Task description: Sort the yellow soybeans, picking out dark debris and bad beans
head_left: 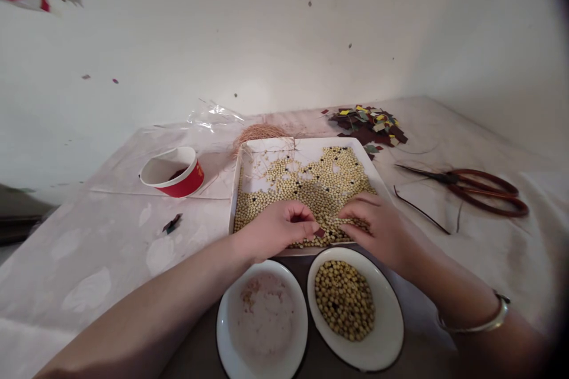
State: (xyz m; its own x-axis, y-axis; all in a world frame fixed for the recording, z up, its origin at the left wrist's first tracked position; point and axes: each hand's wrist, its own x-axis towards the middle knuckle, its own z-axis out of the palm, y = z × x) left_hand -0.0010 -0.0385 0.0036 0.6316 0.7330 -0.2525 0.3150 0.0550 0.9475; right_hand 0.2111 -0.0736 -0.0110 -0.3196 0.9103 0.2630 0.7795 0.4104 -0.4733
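Note:
My left hand (287, 226) is closed in a pinch, with a small dark red square chip (319, 232) between thumb and forefinger. It hangs over the front part of a shallow white tray (235, 204) spread with pale yellow-green beads (302, 192) and a few dark ones. My right hand (377, 228) is just to the right, low over the same beads. Its thumb and fingers are curved but apart, with beads showing in the gap. Whether its fingertips touch any bead, I cannot tell.
Two white bowls stand in front: a stained left bowl (262, 361) and a right bowl (387, 314) of larger beads (344, 299). A red-and-white paper cup (184, 185) is left, scissors (484, 189) right. Behind lie coloured chips (368, 124), copper-coloured wires (262, 133) and clear plastic (216, 115).

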